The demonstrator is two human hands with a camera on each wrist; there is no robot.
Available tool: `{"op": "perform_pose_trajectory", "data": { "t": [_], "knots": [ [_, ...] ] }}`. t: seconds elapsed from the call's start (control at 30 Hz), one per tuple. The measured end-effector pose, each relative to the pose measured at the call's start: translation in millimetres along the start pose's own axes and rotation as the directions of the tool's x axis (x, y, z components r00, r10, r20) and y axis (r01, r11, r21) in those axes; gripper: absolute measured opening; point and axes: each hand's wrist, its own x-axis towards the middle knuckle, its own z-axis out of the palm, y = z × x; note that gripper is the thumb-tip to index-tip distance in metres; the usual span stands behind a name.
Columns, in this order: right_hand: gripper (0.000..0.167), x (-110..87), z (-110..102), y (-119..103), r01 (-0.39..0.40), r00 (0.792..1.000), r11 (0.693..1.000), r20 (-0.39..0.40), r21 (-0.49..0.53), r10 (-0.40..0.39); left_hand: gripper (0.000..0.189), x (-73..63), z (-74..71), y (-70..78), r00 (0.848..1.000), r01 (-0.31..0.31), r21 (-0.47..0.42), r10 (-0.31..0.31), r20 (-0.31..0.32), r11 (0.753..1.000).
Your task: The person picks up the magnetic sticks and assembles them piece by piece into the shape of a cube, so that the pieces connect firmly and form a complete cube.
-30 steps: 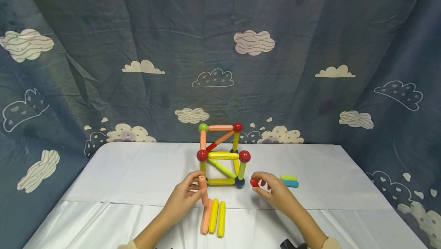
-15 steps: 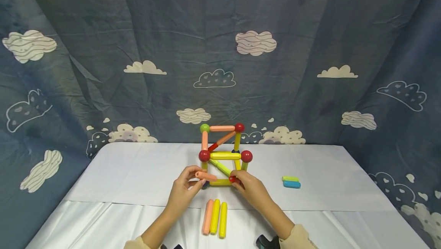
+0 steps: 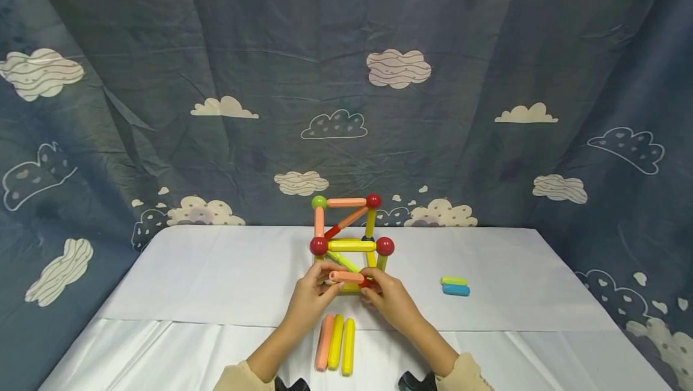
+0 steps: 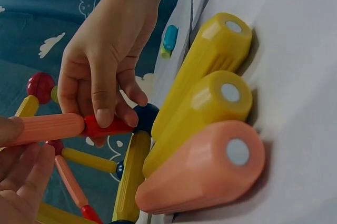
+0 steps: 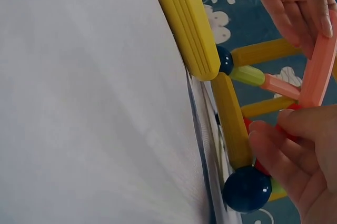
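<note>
In front of a frame of magnetic rods and balls, my left hand (image 3: 310,299) pinches a salmon magnetic rod (image 3: 345,277), held roughly level. My right hand (image 3: 394,302) pinches a short red magnetic rod (image 4: 105,127) between thumb and fingers. The two rods meet end to end in the left wrist view. Behind them the frame shows a front yellow rod (image 3: 352,246), red balls (image 3: 385,246) and a green ball (image 3: 319,202). Both hands partly cover its lower front, where a dark blue ball (image 5: 247,188) shows in the right wrist view.
Near the front lie a loose salmon rod (image 3: 324,343) and two yellow rods (image 3: 348,347) side by side. Short green (image 3: 453,281) and blue (image 3: 456,290) rods lie to the right on the white cloth (image 3: 503,295). A dark cloud-print curtain (image 3: 460,156) hangs behind.
My right hand has come left with the red rod. My left hand has turned the salmon rod from upright to level and moved right, so the rods now meet.
</note>
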Motion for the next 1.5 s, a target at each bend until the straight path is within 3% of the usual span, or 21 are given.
{"op": "perform_pose_trajectory", "data": {
  "t": [0.1, 0.2, 0.33, 0.5, 0.63, 0.8, 1.0, 1.13, 1.23, 1.3, 1.33, 1.4, 1.47, 1.5],
  "knots": [
    [0.033, 0.2, 1, 0, -0.014, 1.0, 0.999, 0.009, 0.039, 0.014, 0.026, -0.2, 0.8, -2.1, 1.0, -0.015, 0.017, 0.016, -0.02, 1.0],
    [0.031, 0.6, 1, -2, -0.016, 1.0, 0.998, 0.006, 0.055, 0.016, 0.028, -0.2, 0.5, -11.1, 0.996, -0.077, 0.046, 0.079, -0.037, 0.996],
    [0.028, 0.3, 1, -2, -0.01, 1.0, 0.998, -0.004, 0.067, 0.01, 0.036, 1.5, -1.1, -26.3, 0.993, -0.116, 0.151, 0.119, -0.009, 0.982],
    [0.027, -0.9, 3, 0, -0.009, 1.0, 0.991, -0.003, 0.136, 0.009, 0.032, 2.9, -1.8, -32.0, 0.997, 0.009, 0.249, -0.026, 0.069, 0.968],
    [0.026, -1.0, 3, 0, -0.013, 1.0, 0.981, -0.009, 0.195, 0.015, 0.021, 3.7, 0.0, -33.6, 0.989, 0.106, 0.285, -0.131, 0.072, 0.953],
    [0.026, -0.9, 3, -1, -0.012, 1.0, 0.974, -0.004, 0.227, 0.014, 0.018, 6.5, 2.2, -35.8, 0.99, 0.12, 0.301, -0.135, 0.031, 0.946],
    [0.027, -1.5, -5, -26, 0.019, 1.0, 0.973, -0.014, 0.229, -0.016, 0.024, 10.2, 4.3, -34.8, 0.987, 0.146, 0.193, -0.156, 0.036, 0.97],
    [0.029, -0.1, 0, -19, 0.052, 0.998, 0.977, -0.036, 0.207, -0.045, 0.029, 10.9, 4.8, -31.5, 0.989, 0.123, 0.139, -0.133, 0.064, 0.983],
    [0.028, 1.6, 5, -8, 0.059, 0.997, 0.982, -0.051, 0.177, -0.051, 0.034, 10.9, 1.6, -28.7, 0.996, 0.036, 0.228, -0.053, 0.067, 0.973],
    [0.026, 2.6, 7, -4, 0.06, 0.997, 0.986, -0.064, 0.157, -0.051, 0.036, 11.3, -3.0, -25.5, 0.994, -0.107, 0.319, 0.093, 0.059, 0.942],
    [0.025, 3.1, 8, -3, 0.059, 0.996, 0.987, -0.069, 0.148, -0.049, 0.037, 12.0, -5.8, -24.1, 0.981, -0.194, 0.379, 0.19, 0.048, 0.905],
    [0.023, 4.2, 8, -3, 0.047, 0.996, 0.988, -0.082, 0.146, -0.035, 0.041, 14.6, -12.2, -20.7, 0.928, -0.333, 0.482, 0.371, 0.018, 0.81],
    [0.022, 5.8, 8, -4, 0.026, 0.996, 0.99, -0.092, 0.142, -0.013, 0.048, 18.7, -18.7, -18.4, 0.882, -0.38, 0.573, 0.471, -0.011, 0.726],
    [0.021, 6.8, 8, -5, 0.02, 0.995, 0.99, -0.099, 0.14, -0.006, 0.053, 20.9, -21.5, -17.9, 0.879, -0.366, 0.607, 0.476, -0.024, 0.706]
  ]
}}
